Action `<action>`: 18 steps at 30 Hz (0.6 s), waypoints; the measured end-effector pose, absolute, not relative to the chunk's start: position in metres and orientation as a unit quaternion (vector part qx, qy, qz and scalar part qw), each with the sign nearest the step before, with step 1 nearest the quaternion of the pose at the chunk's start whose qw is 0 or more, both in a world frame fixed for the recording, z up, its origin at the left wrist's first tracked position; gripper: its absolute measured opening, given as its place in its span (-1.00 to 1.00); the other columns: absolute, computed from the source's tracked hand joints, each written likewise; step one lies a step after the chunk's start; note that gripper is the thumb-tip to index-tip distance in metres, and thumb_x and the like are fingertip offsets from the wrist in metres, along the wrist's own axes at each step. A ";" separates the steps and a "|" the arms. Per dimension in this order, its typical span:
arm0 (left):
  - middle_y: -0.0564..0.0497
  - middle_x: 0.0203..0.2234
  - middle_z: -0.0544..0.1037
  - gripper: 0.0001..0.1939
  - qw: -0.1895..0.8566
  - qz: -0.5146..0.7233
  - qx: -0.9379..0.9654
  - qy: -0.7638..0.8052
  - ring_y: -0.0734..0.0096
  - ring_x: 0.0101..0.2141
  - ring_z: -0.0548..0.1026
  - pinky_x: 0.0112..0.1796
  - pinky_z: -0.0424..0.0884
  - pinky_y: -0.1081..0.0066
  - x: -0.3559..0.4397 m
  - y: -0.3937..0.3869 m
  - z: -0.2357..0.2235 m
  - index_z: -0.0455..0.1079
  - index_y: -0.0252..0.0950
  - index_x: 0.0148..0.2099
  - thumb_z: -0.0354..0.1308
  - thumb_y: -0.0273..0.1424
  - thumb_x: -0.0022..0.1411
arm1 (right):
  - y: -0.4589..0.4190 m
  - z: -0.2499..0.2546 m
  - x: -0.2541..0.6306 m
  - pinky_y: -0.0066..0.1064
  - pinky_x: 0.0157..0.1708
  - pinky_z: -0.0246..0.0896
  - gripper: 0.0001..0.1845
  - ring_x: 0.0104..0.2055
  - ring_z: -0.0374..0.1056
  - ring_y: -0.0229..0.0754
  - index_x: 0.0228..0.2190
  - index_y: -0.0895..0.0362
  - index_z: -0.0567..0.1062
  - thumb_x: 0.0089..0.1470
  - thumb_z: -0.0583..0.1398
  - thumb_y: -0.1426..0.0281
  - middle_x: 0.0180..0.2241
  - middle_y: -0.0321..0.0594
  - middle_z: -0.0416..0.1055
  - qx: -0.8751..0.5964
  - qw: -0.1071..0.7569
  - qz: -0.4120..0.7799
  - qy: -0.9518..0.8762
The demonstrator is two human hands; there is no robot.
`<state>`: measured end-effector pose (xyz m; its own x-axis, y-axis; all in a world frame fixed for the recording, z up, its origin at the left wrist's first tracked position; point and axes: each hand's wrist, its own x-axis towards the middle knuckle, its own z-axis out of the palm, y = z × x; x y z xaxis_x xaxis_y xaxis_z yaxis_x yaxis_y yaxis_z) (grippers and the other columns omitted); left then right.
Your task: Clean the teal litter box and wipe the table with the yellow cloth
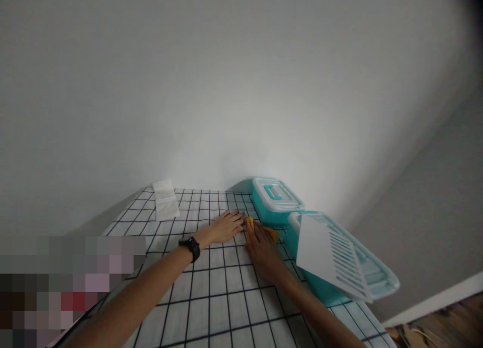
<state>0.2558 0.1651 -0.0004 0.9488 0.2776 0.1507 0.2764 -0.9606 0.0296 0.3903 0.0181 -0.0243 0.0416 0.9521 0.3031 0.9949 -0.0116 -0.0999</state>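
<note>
My left hand point(225, 228) lies palm down and flat on the checked tablecloth point(230, 280), fingers spread, with a black watch point(190, 247) on the wrist. Close beside its fingertips, my right hand point(262, 250) presses on an orange cloth point(272, 234). Edges of that cloth stick out past the fingertips and to the right of the hand; the rest is hidden under the palm. Just beyond and to the right of this hand stands a teal box point(269, 214) with a clear, handled lid.
A second teal box point(320, 285) stands at the right edge, a white slotted panel point(324, 255) leaning across its lid. Folded white paper or tissue point(166, 201) lies at the back left. A pale wall point(226, 86) rises behind the table. The lower left is pixelated.
</note>
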 end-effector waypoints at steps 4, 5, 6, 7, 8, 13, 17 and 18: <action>-0.19 0.33 0.00 -0.47 0.020 0.056 0.982 0.181 0.16 0.32 -0.05 0.25 -0.03 0.08 0.215 0.158 -0.003 -0.01 -0.34 0.35 -0.29 -0.23 0.44 | 0.074 -0.013 0.389 0.03 0.20 -0.02 -0.40 0.32 -0.05 0.13 0.25 0.42 0.07 0.26 -0.10 0.38 0.28 0.24 0.03 -0.736 0.194 -0.100 -0.641; -0.19 0.33 -0.03 -0.45 0.024 0.051 0.980 0.189 0.16 0.32 -0.07 0.25 -0.04 0.08 0.205 0.155 -0.003 -0.03 -0.34 0.36 -0.28 -0.21 0.44 | 0.085 -0.013 0.386 0.07 0.18 0.00 -0.39 0.30 -0.02 0.18 0.24 0.47 0.08 0.25 -0.09 0.38 0.25 0.32 0.05 -0.750 0.202 -0.098 -0.622; -0.18 0.34 -0.05 -0.44 0.029 0.047 0.979 0.196 0.16 0.33 -0.09 0.25 -0.04 0.08 0.196 0.152 -0.003 -0.05 -0.35 0.36 -0.28 -0.19 0.43 | 0.094 -0.013 0.382 0.10 0.16 0.01 -0.39 0.28 0.01 0.22 0.22 0.52 0.08 0.25 -0.10 0.38 0.23 0.39 0.08 -0.760 0.207 -0.094 -0.609; -0.19 0.34 -0.07 -0.42 0.033 0.044 0.978 0.203 0.15 0.33 -0.11 0.25 -0.05 0.08 0.188 0.149 -0.003 -0.06 -0.35 0.37 -0.28 -0.17 0.43 | 0.099 -0.015 0.377 0.12 0.15 0.01 -0.39 0.27 0.03 0.24 0.21 0.55 0.09 0.25 -0.10 0.39 0.21 0.44 0.09 -0.763 0.208 -0.089 -0.605; -0.19 0.34 -0.08 -0.41 0.038 0.042 0.976 0.208 0.15 0.33 -0.12 0.26 -0.05 0.08 0.180 0.146 -0.003 -0.08 -0.36 0.37 -0.29 -0.16 0.43 | 0.100 -0.017 0.371 0.11 0.16 0.01 -0.40 0.26 0.05 0.24 0.20 0.56 0.11 0.24 -0.10 0.41 0.20 0.45 0.11 -0.760 0.208 -0.087 -0.610; -0.24 0.34 -0.13 -0.35 0.059 0.049 0.970 0.232 0.12 0.33 -0.17 0.26 -0.08 0.05 0.150 0.131 -0.001 -0.12 -0.40 0.38 -0.30 -0.10 0.41 | 0.085 -0.026 0.350 -0.09 0.17 0.09 -0.28 0.27 0.06 -0.01 0.31 0.32 -0.05 0.10 -0.10 0.59 0.26 0.12 0.12 -0.683 0.191 -0.051 -0.703; -0.22 0.34 -0.14 -0.36 0.079 0.047 0.963 0.252 0.13 0.33 -0.18 0.26 -0.08 0.05 0.131 0.111 0.002 -0.14 -0.33 0.39 -0.27 -0.10 0.41 | 0.107 -0.005 0.367 -0.19 0.23 0.00 -0.14 0.33 -0.09 -0.13 0.33 0.28 -0.16 -0.02 -0.12 0.71 0.32 0.01 0.00 -0.684 0.209 -0.067 -0.695; -0.20 0.34 -0.15 -0.36 0.086 0.042 0.962 0.255 0.14 0.33 -0.18 0.26 -0.08 0.06 0.124 0.104 0.005 -0.15 -0.31 0.39 -0.25 -0.11 0.40 | 0.118 0.002 0.374 -0.17 0.25 -0.04 -0.17 0.35 -0.12 -0.10 0.32 0.32 -0.13 0.00 -0.13 0.71 0.32 0.04 -0.02 -0.693 0.212 -0.071 -0.685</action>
<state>0.1243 0.1043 0.0046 0.8665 0.4979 0.0362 0.4836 -0.8552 0.1865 0.3745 0.1184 0.0016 0.0506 0.9195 0.3899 0.9801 0.0293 -0.1963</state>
